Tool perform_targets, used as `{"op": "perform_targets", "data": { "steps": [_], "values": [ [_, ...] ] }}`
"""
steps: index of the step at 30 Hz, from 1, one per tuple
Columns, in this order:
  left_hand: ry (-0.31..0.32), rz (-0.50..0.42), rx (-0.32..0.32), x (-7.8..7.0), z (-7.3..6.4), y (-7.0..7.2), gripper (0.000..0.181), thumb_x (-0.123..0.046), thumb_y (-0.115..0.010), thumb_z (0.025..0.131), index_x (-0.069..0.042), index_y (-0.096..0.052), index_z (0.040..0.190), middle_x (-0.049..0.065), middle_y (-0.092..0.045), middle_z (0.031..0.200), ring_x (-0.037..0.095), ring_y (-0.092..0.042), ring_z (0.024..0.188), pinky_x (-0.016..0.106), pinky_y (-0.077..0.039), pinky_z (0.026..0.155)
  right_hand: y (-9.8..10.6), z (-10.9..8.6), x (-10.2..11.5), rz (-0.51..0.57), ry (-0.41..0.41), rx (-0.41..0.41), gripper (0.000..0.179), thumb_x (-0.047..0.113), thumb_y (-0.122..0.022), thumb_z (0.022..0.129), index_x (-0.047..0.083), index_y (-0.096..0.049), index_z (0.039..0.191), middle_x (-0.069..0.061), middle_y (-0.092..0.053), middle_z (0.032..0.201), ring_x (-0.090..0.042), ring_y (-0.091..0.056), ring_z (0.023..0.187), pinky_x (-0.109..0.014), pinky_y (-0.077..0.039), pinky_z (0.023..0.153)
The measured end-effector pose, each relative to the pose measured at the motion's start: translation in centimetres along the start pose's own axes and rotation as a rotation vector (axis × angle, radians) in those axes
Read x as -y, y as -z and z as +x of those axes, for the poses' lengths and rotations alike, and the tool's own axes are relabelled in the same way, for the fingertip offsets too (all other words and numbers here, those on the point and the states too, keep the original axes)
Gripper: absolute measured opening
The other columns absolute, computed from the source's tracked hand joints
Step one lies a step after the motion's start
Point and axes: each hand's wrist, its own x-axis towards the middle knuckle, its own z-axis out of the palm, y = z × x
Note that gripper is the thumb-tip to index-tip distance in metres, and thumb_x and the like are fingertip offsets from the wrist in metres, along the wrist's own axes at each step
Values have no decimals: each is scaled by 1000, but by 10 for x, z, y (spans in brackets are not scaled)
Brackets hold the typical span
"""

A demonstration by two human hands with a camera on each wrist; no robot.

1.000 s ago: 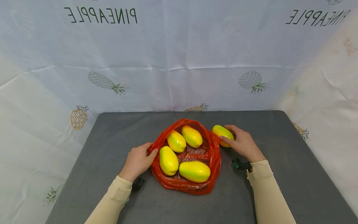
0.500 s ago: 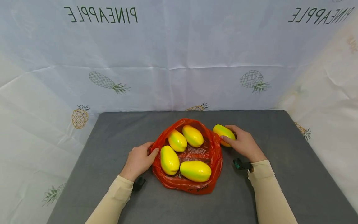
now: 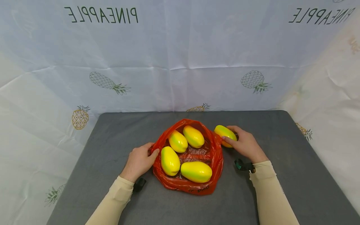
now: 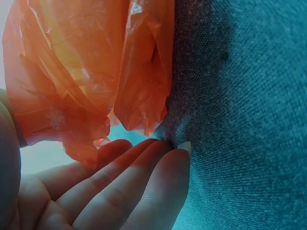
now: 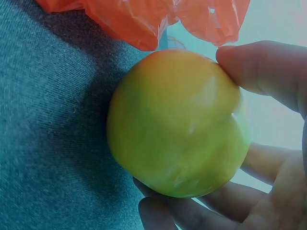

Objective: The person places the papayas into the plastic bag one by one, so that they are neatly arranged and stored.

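Observation:
A red plastic bag (image 3: 216,168) lies wide-mouthed on the grey table, its rim rolled outward. Inside are several glossy yellow-green mangoes (image 3: 196,172). My left hand (image 3: 139,162) holds the bag's left side, thumb at the rim and fingers outside; in the left wrist view the fingers (image 4: 129,187) lie low beside the crinkled plastic (image 4: 72,72). Just off the bag's right rim is another mango (image 3: 226,135), yellow-green with an orange tint. My right hand (image 3: 246,144) grips it, thumb (image 5: 261,67) on one side and fingers curled beneath in the right wrist view.
The dark grey table (image 3: 126,131) reaches back to a white cloth (image 3: 180,47) printed with pineapples and mirrored lettering. Dark straps with small devices (image 3: 244,165) sit on both wrists, below cream sleeves.

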Motion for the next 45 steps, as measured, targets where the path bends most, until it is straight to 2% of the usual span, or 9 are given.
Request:
{"op": "perform_targets", "data": {
  "steps": [12,21,28,37,45],
  "values": [
    [2,3,-1,0,0,0,39,-33,-68,105,-9,-72,136,-2,-59,64,15,-54,57,30,-47,56,20,-8,-3,-3,27,-60,78,60,-64,103,8,-48,159,-24,-63,146,-40,-64,118,-61,-56,101],
    [7,1,-1,0,0,1,39,-33,-69,105,-9,-72,136,-1,-56,64,15,-53,57,30,-46,55,35,-19,13,-22,52,-79,79,58,-65,104,9,-46,162,-24,-61,150,-40,-63,119,-61,-56,99],
    [12,2,6,0,0,1,39,-33,-68,105,-9,-72,136,-1,-55,64,15,-53,56,30,-45,54,45,-35,30,3,79,-88,77,59,-66,103,13,-46,162,-21,-61,151,-40,-65,122,-61,-57,98],
    [15,-2,7,-1,0,1,39,-32,-69,105,-9,-72,136,-1,-57,65,15,-53,57,30,-47,56,46,-48,56,13,182,-71,71,52,-71,103,16,-49,161,-15,-62,151,-35,-66,121,-60,-58,100],
    [12,-12,4,0,0,0,39,-33,-69,105,-9,-72,136,-2,-57,64,15,-54,57,30,-47,56,36,-52,70,9,268,-44,67,49,-73,102,18,-52,158,-10,-62,152,-30,-66,120,-57,-59,100]
  ]
}}
